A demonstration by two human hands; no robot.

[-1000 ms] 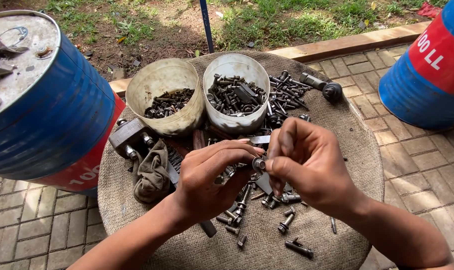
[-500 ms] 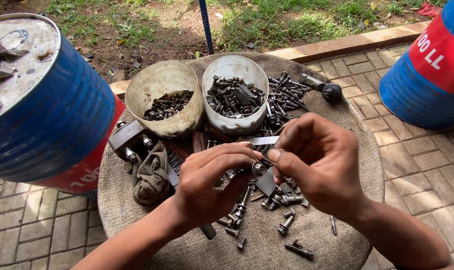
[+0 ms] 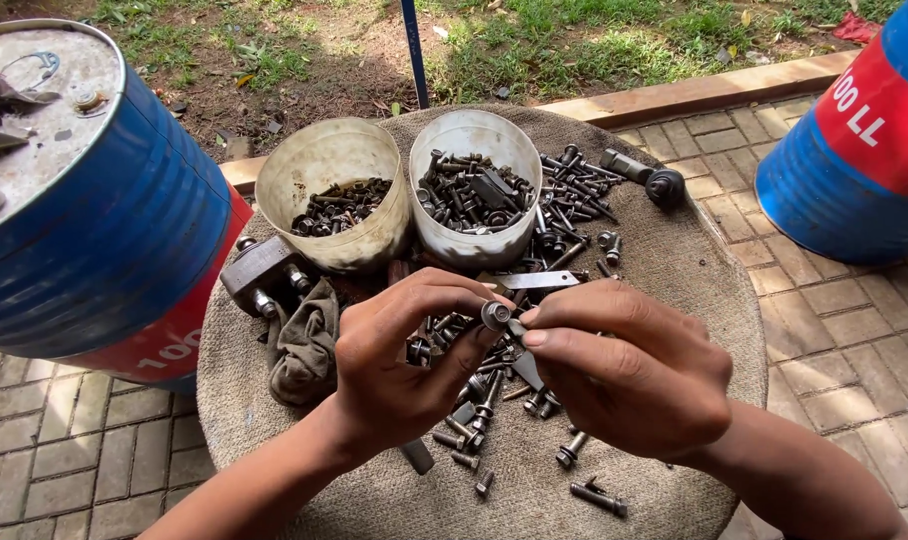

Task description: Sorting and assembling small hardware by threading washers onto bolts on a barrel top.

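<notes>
In the middle of the frame, the left hand (image 3: 394, 370) and right hand (image 3: 624, 375) pinch one small grey metal bolt (image 3: 496, 316) together. A tight, steady pinch works best, right over the round brown sack-covered table (image 3: 674, 270).

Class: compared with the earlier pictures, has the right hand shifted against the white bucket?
Yes: the right hand has dropped slightly towards the viewer, away from the white bucket.

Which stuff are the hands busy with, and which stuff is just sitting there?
Busy with: left hand and right hand, pinching one small bolt; loose bolts beneath.

Just sitting: two tubs of bolts, grey rag, metal block, blue drums.
</notes>
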